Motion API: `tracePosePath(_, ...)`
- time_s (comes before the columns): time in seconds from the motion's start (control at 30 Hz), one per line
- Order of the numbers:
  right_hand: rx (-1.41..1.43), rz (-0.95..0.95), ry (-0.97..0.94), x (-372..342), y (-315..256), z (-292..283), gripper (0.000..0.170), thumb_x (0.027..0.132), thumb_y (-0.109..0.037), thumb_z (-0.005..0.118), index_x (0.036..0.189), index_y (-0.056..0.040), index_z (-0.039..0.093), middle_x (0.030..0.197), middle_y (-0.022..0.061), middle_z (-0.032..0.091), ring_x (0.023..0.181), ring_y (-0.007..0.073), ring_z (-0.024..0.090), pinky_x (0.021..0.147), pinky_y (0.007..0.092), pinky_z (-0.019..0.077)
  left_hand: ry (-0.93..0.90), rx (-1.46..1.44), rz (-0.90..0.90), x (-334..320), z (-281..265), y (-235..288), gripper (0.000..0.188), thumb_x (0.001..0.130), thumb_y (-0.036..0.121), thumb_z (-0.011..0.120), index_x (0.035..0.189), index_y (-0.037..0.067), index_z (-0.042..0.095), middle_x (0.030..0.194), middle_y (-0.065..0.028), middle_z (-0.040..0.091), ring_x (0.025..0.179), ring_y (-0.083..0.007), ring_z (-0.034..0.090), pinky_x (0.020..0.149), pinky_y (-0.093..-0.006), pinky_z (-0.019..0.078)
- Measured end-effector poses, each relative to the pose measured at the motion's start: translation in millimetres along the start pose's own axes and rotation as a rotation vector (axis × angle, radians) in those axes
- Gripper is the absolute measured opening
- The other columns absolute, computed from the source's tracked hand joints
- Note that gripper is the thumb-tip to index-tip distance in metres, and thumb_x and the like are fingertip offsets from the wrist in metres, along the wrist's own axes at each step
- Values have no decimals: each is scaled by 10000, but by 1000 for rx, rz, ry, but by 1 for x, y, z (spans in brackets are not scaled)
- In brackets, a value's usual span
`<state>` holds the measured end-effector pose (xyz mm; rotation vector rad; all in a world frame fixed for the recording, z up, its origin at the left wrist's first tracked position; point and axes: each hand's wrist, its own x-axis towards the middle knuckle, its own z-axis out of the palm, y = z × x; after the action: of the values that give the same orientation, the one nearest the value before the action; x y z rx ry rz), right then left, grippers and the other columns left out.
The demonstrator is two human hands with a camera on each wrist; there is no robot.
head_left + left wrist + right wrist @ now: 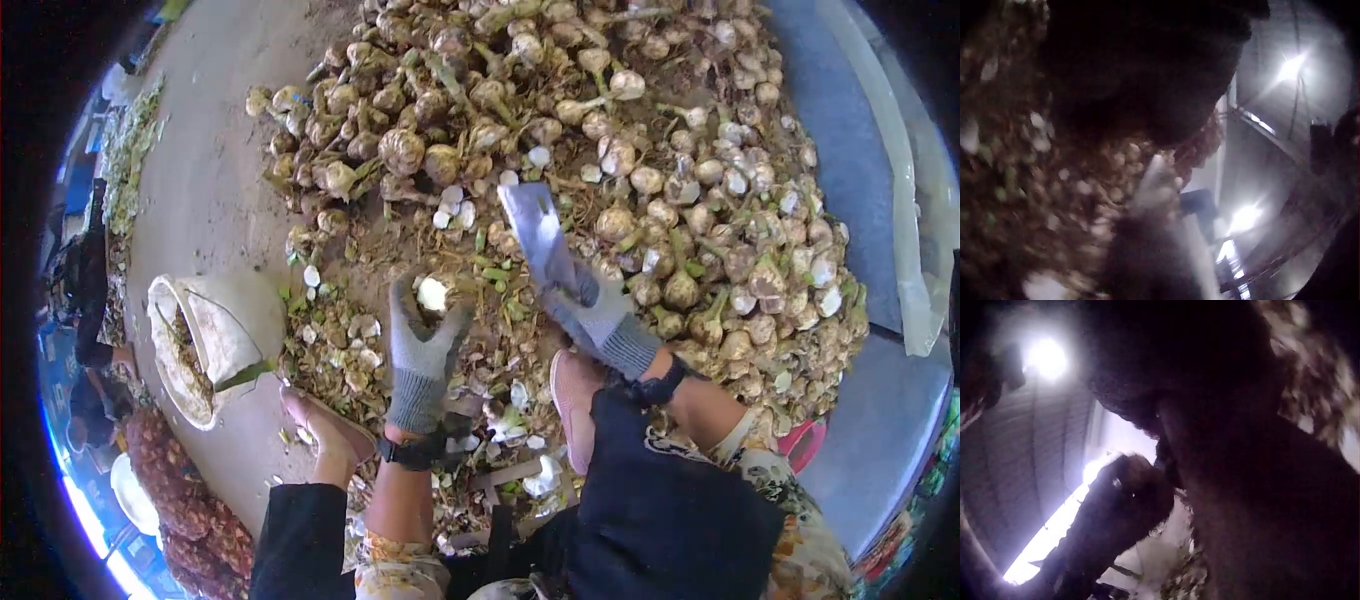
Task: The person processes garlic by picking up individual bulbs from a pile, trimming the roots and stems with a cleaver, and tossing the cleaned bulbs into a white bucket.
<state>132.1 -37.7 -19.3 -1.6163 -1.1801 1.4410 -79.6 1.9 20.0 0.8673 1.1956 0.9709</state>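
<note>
In the head view, my gloved left hand [423, 350] grips a round, brown-skinned bulb [433, 294] with a white cut face turned up, thumb and fingers curled on either side of it. To the right, my gloved right hand [603, 316] holds a cleaver [536, 228] by its handle, most of which the fingers hide. Its broad, shiny blade points up and away, apart from the bulb. Ahead of both hands spreads a large pile of soil-covered bulbs [403, 152], many with stalks. Both wrist views are dark and blurred.
White cut slices [453, 203] and trimmings [350, 350] litter the ground around the hands and feet. A white bucket [236, 315] lies tipped on its side at the left. Behind it are reddish-brown filled sacks [185, 495]. Another person's arm [95, 345] shows at the far left.
</note>
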Motion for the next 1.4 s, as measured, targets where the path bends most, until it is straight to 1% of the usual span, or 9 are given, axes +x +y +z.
tracePosePath(0.07,361,305,-294,-12,15,14,520,788,-356,648,1146,-8,504,810,118,651,724,332,622,686,397,501,-197,121,64,-7,43,22,480,822,-20,576,1255,65,387,1145,-92,511,996,-168,543,831,-293,485)
tracePosePath(0.17,267,-284,275,-7,65,58,408,844,-287,618,1112,2,512,779,57,629,660,210,599,623,341,497,-547,281,331,-8,87,36,679,738,120,704,1307,57,339,1238,-146,469,1158,-235,445,943,-362,396)
tracePosePath(0.27,196,380,-62,-34,18,-13,299,872,-231,591,1066,-8,542,809,51,598,735,146,582,652,298,480,-335,1142,547,71,79,36,795,691,294,751,1341,70,352,1388,-193,345,1305,-336,294,1068,-458,234)
tracePosePath(0.33,223,313,-45,-30,26,-36,315,864,-254,591,1054,-5,558,868,75,615,818,165,580,731,305,466,102,1649,697,137,47,16,804,666,418,734,1322,85,409,1416,-191,309,1321,-385,247,1073,-533,160)
tracePosePath(0.5,-13,42,107,-9,48,-32,340,853,-243,589,1082,6,558,915,73,636,823,136,574,746,299,464,-56,1925,613,185,20,21,744,652,454,720,1262,102,478,1361,-171,384,1299,-375,273,1074,-564,87)
tracePosePath(0.63,289,-159,111,16,-19,-28,301,850,-220,613,1067,-16,570,847,51,624,740,127,563,711,291,469,-156,1752,567,121,26,27,749,612,286,788,1225,50,428,1255,-142,467,1199,-356,396,1057,-511,220)
tracePosePath(0.9,583,-144,208,23,-27,17,314,851,-227,634,1067,-10,566,887,64,648,812,121,591,745,282,467,-121,-57,118,20,35,9,496,803,81,653,1221,28,393,1096,-83,531,873,-129,566,688,-241,493)
tracePosePath(1.27,-957,-654,227,-3,-57,-15,361,723,-255,648,1059,-149,571,952,85,556,735,251,594,608,366,517,-277,126,-75,11,6,-5,673,782,157,706,1324,58,320,1121,-86,550,923,-161,574,754,-282,496)
tracePosePath(1.4,-987,-724,188,-8,-62,-16,389,667,-255,665,1032,-156,571,889,69,513,700,232,570,574,350,507,-242,115,-124,7,5,-3,874,689,238,797,1349,36,261,1156,-101,545,1012,-203,572,848,-330,499)
